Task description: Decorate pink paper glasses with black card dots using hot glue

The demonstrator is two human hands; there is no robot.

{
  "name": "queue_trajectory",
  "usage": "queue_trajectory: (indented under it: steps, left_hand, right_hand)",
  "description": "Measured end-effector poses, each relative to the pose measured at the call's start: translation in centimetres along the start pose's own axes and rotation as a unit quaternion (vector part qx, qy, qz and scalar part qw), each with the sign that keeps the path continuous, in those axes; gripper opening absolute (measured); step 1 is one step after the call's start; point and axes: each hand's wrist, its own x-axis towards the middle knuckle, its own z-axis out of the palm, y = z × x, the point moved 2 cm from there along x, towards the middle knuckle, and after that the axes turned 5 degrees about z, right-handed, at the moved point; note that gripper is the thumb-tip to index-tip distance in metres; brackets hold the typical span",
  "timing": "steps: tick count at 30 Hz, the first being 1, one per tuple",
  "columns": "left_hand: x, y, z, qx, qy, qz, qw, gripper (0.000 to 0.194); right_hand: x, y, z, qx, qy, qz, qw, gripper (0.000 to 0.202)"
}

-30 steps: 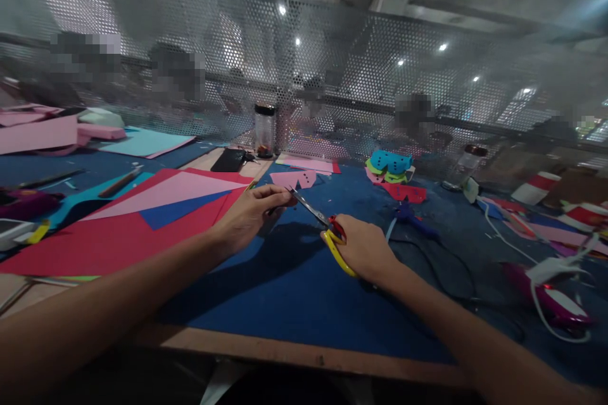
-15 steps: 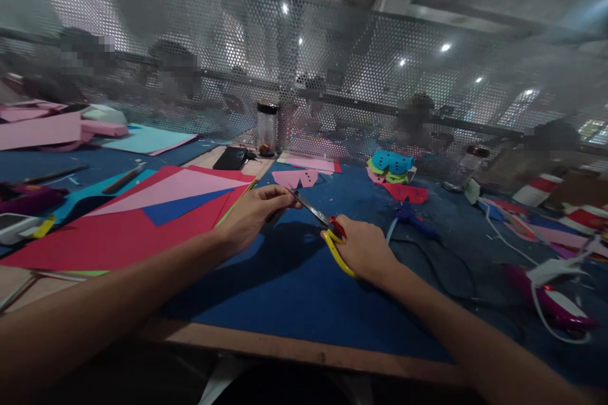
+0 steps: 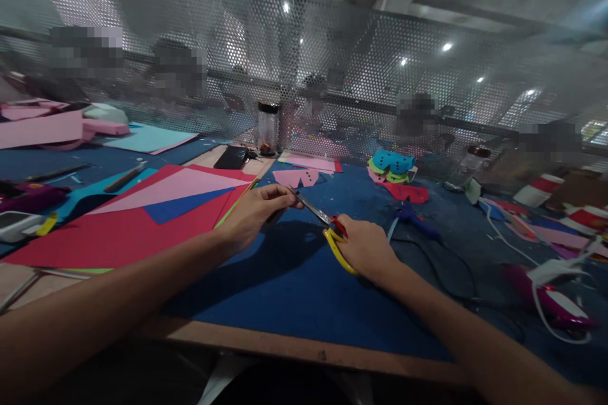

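My right hand (image 3: 368, 245) is closed round the yellow-and-red handles of a pair of scissors (image 3: 315, 210). The metal blades point up and left, towards the fingertips of my left hand (image 3: 259, 210). Those fingers are pinched together at the blade tips; whatever they hold is too small and dark to make out. Just beyond the blades, a pink paper cutout (image 3: 297, 177) with a notch and dark dots lies on the blue tabletop (image 3: 294, 304). Left of my left hand are red paper sheets (image 3: 142, 243), with pink and blue pieces on top.
Stacked cutouts (image 3: 392, 164) and a red cutout (image 3: 407, 193) lie at the back right, near a blue glue gun (image 3: 418, 221) with a cord. A magenta device (image 3: 553, 304) and white cable are far right. A jar (image 3: 268, 130) stands before the perforated screen (image 3: 332, 76); people are behind it.
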Motion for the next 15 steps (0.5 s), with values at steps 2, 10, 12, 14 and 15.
queue_trajectory:
  steps: [2, 10, 12, 14, 15]
  left_hand:
    - [-0.04, 0.01, 0.01, 0.001, 0.001, 0.0, 1.0, 0.024]
    - [-0.03, 0.05, 0.04, -0.002, 0.0, 0.006, 1.0, 0.022]
    - [-0.01, 0.05, 0.03, 0.004, 0.001, 0.004, 1.0, 0.021]
    - [0.03, 0.02, 0.02, 0.006, 0.002, 0.006, 1.0, 0.021]
    - [0.05, 0.01, 0.02, 0.002, 0.001, 0.01, 1.0, 0.021]
  right_hand:
    - [-0.02, -0.01, -0.04, -0.001, 0.001, 0.0, 1.0, 0.036]
    - [-0.11, 0.01, -0.22, -0.003, -0.003, 0.002, 1.0, 0.036]
    - [-0.09, 0.05, -0.24, -0.005, -0.006, 0.007, 1.0, 0.035]
    - [-0.06, 0.06, -0.26, -0.006, -0.012, 0.011, 1.0, 0.033]
    - [-0.05, 0.06, -0.26, -0.006, -0.014, 0.013, 1.0, 0.032]
